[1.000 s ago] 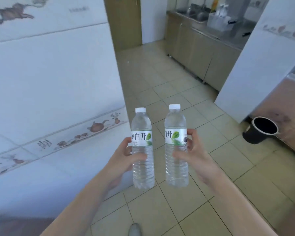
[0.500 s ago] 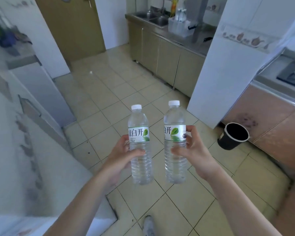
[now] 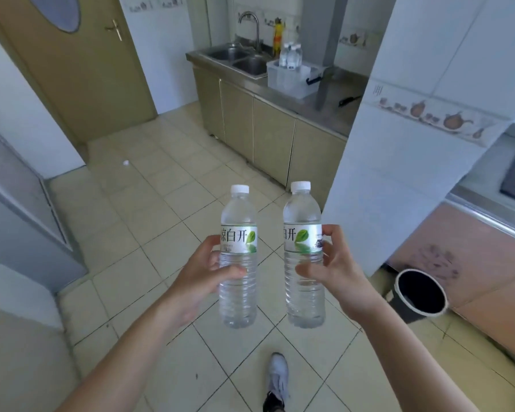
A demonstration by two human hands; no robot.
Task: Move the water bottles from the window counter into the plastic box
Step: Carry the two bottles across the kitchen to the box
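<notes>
I hold two clear water bottles upright in front of me, each with a white cap and a green-leaf label. My left hand [image 3: 204,273] grips the left water bottle [image 3: 238,292] around its middle. My right hand [image 3: 336,267] grips the right water bottle [image 3: 302,209] the same way. The clear plastic box [image 3: 292,80] stands far ahead on the steel counter beside the sink, and a few bottles [image 3: 292,56] stand inside it.
A double sink [image 3: 238,56] with a tap is left of the box. A white tiled wall corner [image 3: 399,162] juts out on my right, with a black bin [image 3: 418,294] at its foot. A brown door [image 3: 81,63] stands at the back left. My shoe [image 3: 277,379] is on the tiled floor.
The view has swung right, away from the tiled wall on the left, and the sink counter with the box has come into fuller view ahead. Both bottles stay in my hands, now slightly further apart.
</notes>
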